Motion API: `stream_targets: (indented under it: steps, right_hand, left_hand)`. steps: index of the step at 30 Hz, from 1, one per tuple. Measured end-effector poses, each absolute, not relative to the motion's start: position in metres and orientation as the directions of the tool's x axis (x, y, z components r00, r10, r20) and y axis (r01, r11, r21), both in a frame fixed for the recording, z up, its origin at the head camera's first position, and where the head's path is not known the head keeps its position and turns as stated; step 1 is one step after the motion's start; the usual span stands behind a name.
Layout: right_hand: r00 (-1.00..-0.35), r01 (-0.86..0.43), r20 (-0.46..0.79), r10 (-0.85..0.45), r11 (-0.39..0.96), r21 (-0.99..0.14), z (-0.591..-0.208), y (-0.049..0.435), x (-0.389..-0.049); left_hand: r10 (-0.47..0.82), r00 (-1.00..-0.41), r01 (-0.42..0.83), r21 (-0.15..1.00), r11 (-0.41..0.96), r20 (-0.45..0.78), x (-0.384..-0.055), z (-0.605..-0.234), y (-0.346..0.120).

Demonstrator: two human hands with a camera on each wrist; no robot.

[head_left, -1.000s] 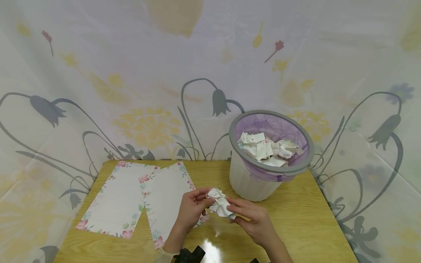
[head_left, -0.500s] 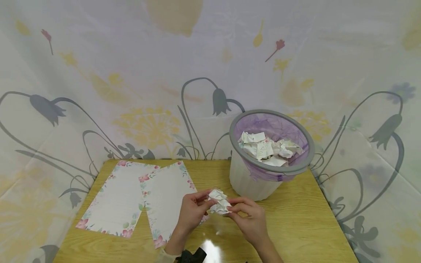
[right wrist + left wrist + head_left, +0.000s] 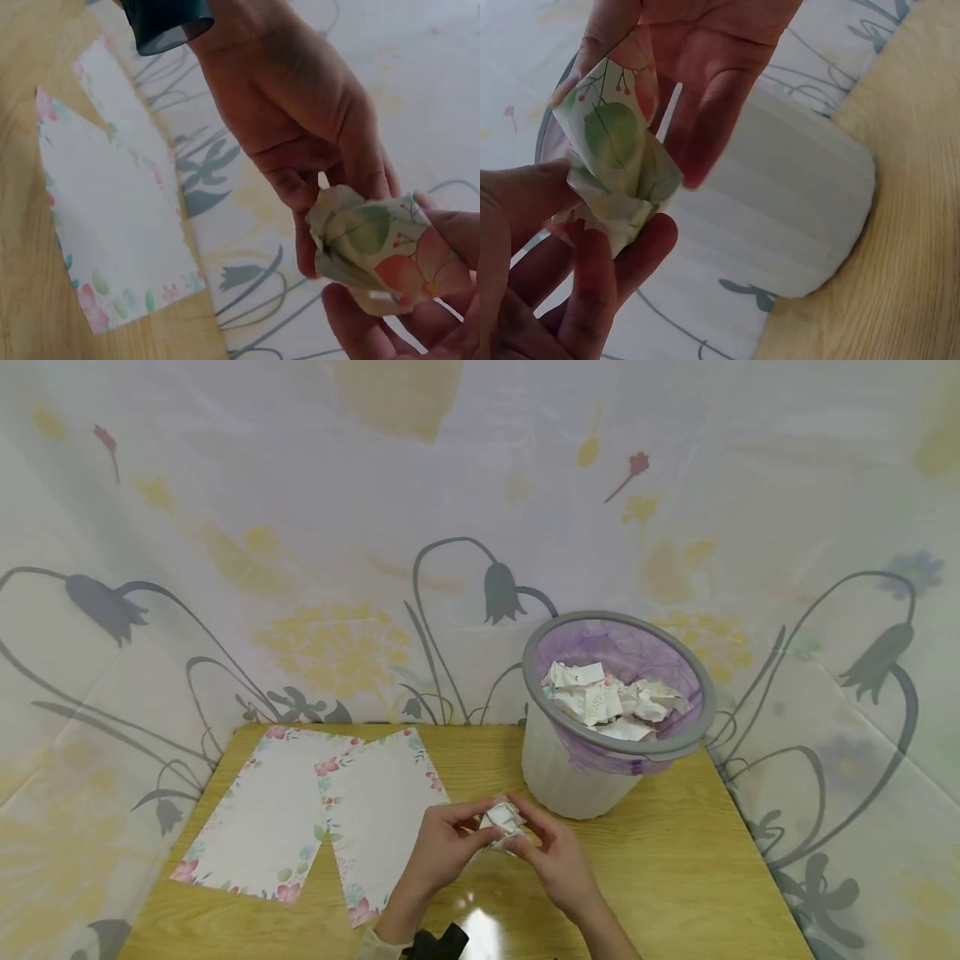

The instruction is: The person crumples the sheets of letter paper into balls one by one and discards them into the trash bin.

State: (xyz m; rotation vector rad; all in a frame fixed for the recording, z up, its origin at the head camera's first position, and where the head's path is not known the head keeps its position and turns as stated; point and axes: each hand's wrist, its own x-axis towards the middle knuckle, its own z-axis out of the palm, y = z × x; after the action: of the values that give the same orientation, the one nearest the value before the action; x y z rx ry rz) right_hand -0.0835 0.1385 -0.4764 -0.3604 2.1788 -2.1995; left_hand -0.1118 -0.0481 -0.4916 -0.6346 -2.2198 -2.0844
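A crumpled sheet of floral paper (image 3: 502,817) is held between both hands above the front middle of the table. My left hand (image 3: 438,852) pinches its left side, thumb on the near face. My right hand (image 3: 558,866) grips the other side with thumb and fingers. In the left wrist view the crumpled paper (image 3: 619,142) shows a green leaf and red berries on its folds. A pink flower shows on the same paper (image 3: 390,251) in the right wrist view. Parts of it are hidden behind the fingers.
Two flat sheets with floral borders, a left one (image 3: 262,814) and a right one (image 3: 386,810), overlap on the wooden table (image 3: 675,877). A white bin (image 3: 573,777) with a grey rim and purple liner stands at the back right, holding several crumpled papers (image 3: 600,697).
The paper has been squeezed into a smaller, more compact wad. My right hand has moved left, closer to the left hand, its fingers wrapping further over the paper.
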Motion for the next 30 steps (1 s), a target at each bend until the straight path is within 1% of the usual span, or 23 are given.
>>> stream_targets:
  steps: [1, 3, 6, 8, 10, 13, 16, 19, 22, 25, 30]
  right_hand:
    - [-0.971, -0.131, 0.134, -0.196, -0.029, -0.991, -0.478, 0.139, -0.084]
    - [-0.975, -0.120, 0.125, -0.186, -0.037, -0.992, -0.480, 0.139, -0.084]
    - [-0.988, -0.110, 0.113, -0.106, -0.040, -0.993, -0.481, 0.138, -0.084]
    - [-0.994, -0.082, 0.087, -0.067, -0.068, -0.994, -0.480, 0.137, -0.083]
    - [-0.997, -0.060, 0.064, -0.045, -0.090, -0.994, -0.478, 0.137, -0.083]
    - [-0.999, -0.051, 0.053, -0.008, -0.120, -0.991, -0.476, 0.134, -0.082]
    - [-0.994, -0.107, 0.102, 0.050, -0.125, -0.986, -0.476, 0.130, -0.080]
    - [-0.981, -0.185, 0.174, 0.090, -0.133, -0.974, -0.478, 0.127, -0.078]
    - [-0.968, -0.245, 0.234, 0.092, -0.150, -0.958, -0.478, 0.126, -0.079]
    - [-0.962, -0.268, 0.256, 0.094, -0.156, -0.951, -0.480, 0.126, -0.080]
    - [-0.960, -0.273, 0.259, 0.109, -0.144, -0.951, -0.482, 0.127, -0.080]
  left_hand:
    - [0.296, -0.904, 0.333, 0.942, 0.030, 0.310, -0.112, -0.492, -0.049]
    - [0.349, -0.871, 0.389, 0.919, 0.061, 0.345, -0.112, -0.493, -0.050]
    - [0.414, -0.829, 0.463, 0.877, 0.131, 0.375, -0.110, -0.493, -0.051]
    - [0.426, -0.817, 0.498, 0.849, 0.178, 0.390, -0.108, -0.492, -0.049]
    - [0.408, -0.827, 0.499, 0.839, 0.216, 0.387, -0.106, -0.490, -0.046]
    - [0.346, -0.855, 0.472, 0.856, 0.210, 0.387, -0.102, -0.487, -0.040]
    - [0.301, -0.864, 0.463, 0.872, 0.158, 0.404, -0.100, -0.484, -0.037]
    - [0.272, -0.848, 0.500, 0.857, 0.128, 0.455, -0.100, -0.481, -0.035]
    - [0.246, -0.834, 0.530, 0.841, 0.106, 0.495, -0.100, -0.481, -0.033]
    - [0.221, -0.836, 0.530, 0.843, 0.088, 0.503, -0.101, -0.481, -0.033]
    - [0.193, -0.865, 0.485, 0.870, 0.087, 0.463, -0.099, -0.481, -0.032]
